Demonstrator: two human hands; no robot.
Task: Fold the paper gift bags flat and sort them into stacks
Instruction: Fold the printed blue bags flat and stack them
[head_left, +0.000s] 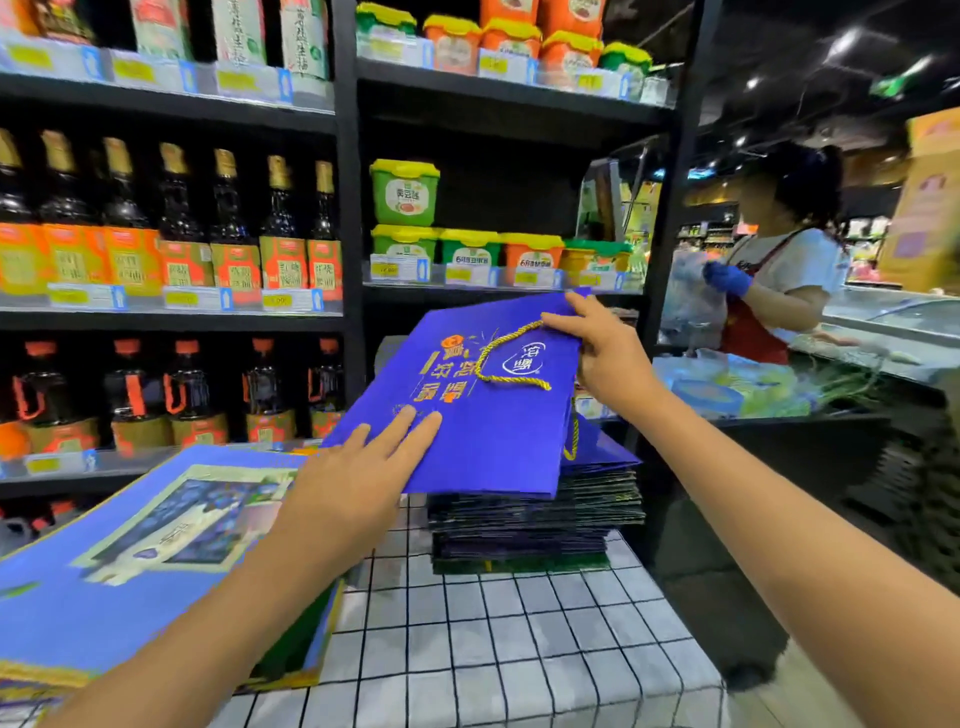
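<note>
The blue bag (488, 410) is flat and hangs over the tall pile (535, 514). The left hand (363, 467) lies open on it. The right hand (602, 348) pinches its top edge. A second pile (130, 561) sits near. It looks almost stacked.

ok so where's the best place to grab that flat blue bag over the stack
Probably the blue bag by its far top edge, from the right, where the right hand pinches it beside the gold cord handle. It lies flat and tilted over the stack, so only edges are pinchable.
</note>
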